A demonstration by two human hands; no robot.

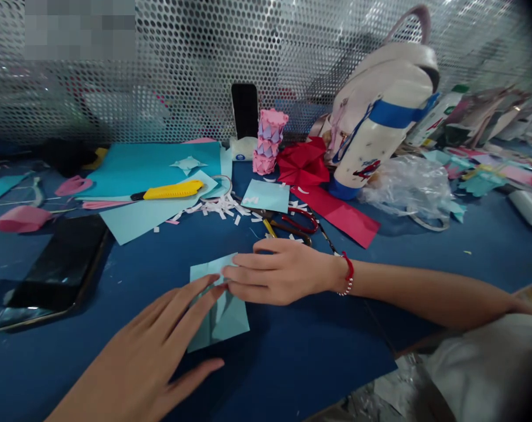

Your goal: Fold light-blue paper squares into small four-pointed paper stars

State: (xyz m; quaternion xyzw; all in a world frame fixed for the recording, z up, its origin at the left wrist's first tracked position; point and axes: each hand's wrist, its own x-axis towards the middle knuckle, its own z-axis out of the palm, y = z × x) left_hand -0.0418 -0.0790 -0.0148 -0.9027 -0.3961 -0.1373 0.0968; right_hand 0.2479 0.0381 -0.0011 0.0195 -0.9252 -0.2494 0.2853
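Note:
A small light-blue sheet of folding paper with crease lines lies on the blue table in front of me. My left hand comes from the lower left, its fingers stretched out and the fingertips touching the paper's middle; its thumb stands apart over the table. From the right, my right hand lies across the paper's upper right part with fingers extended, fingertips close to those of the left. A red and beaded bracelet is on the right wrist. The paper under the fingers is partly hidden.
Beyond the hands lie red-handled scissors, white paper scraps, a yellow cutter knife, blue sheets and a red strip. A phone lies left. Behind stand a bottle, a pink-purple paper model and a backpack.

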